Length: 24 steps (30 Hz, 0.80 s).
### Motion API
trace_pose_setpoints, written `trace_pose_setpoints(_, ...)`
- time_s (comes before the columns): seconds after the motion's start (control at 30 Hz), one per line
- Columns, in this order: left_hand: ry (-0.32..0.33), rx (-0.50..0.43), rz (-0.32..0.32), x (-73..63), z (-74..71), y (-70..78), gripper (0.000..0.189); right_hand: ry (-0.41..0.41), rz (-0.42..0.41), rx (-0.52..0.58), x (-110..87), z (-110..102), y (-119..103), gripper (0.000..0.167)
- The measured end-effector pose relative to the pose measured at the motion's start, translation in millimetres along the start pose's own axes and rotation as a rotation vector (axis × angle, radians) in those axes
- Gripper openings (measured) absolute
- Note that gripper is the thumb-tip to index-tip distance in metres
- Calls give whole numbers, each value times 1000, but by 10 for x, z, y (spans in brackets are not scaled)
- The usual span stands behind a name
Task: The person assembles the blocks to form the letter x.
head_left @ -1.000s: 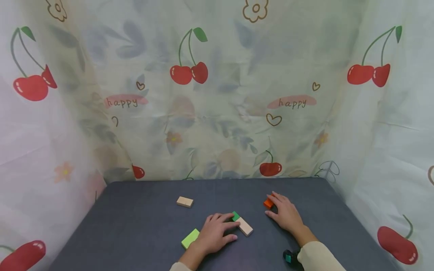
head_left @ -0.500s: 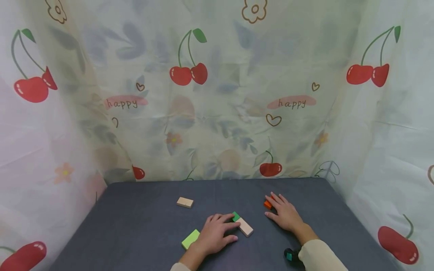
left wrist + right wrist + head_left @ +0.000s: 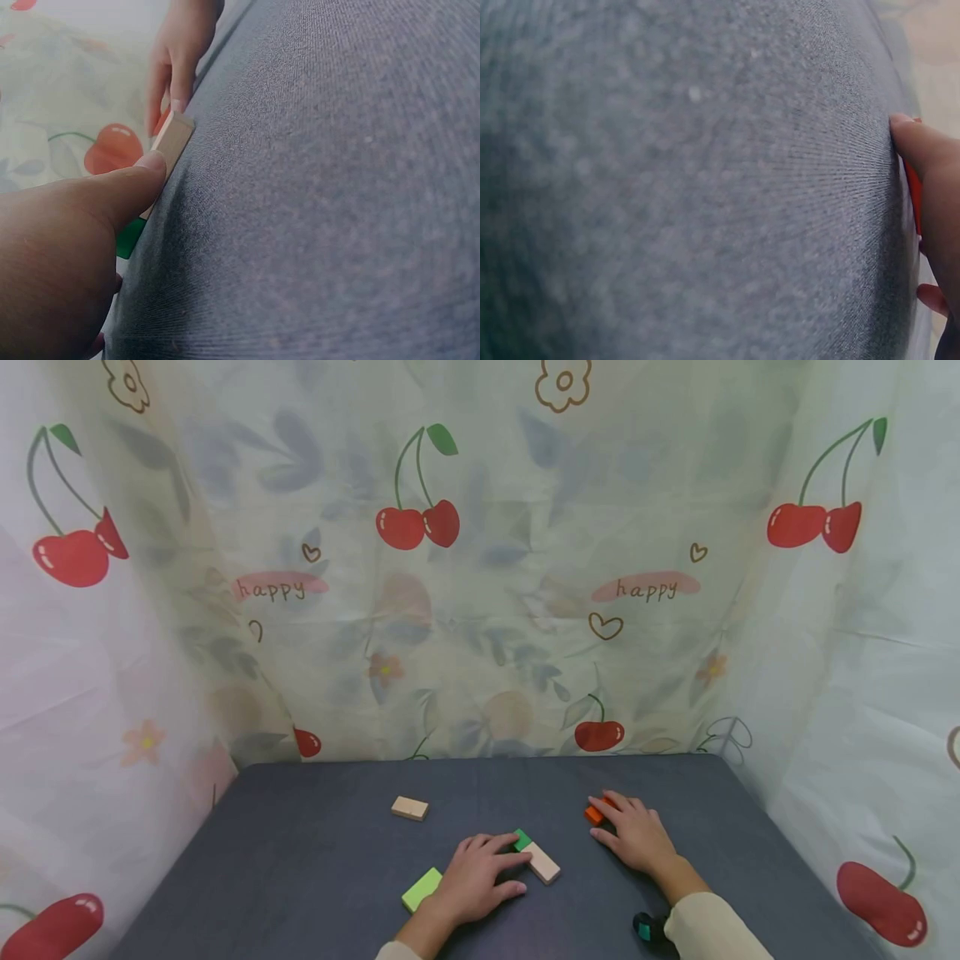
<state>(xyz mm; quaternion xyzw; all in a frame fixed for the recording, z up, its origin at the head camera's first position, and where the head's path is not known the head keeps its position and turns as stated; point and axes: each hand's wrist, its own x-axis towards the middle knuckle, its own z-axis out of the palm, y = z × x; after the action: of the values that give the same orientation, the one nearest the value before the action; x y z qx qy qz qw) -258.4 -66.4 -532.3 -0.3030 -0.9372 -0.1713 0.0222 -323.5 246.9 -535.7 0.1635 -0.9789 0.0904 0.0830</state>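
Green block (image 3: 522, 838) and pale wooden block (image 3: 543, 865): lay end to end on the dark cloth (image 3: 315, 860), at the loosely extended fingertips of your left hand (image 3: 477, 882). Orange block (image 3: 593, 816): lay partly hidden beneath your right hand (image 3: 636, 834), fingers relaxed, unclenched. All seemed light, stiff, smooth, hardly fragile; the long sides offered your best pinch.
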Motion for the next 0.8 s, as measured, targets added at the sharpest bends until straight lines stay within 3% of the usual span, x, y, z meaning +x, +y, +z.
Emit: trace_pose_setpoints(0.8, 1, -11, -4, -16, -21, 20, 47, 103, -3, -69, -6, 4, -36, 45)
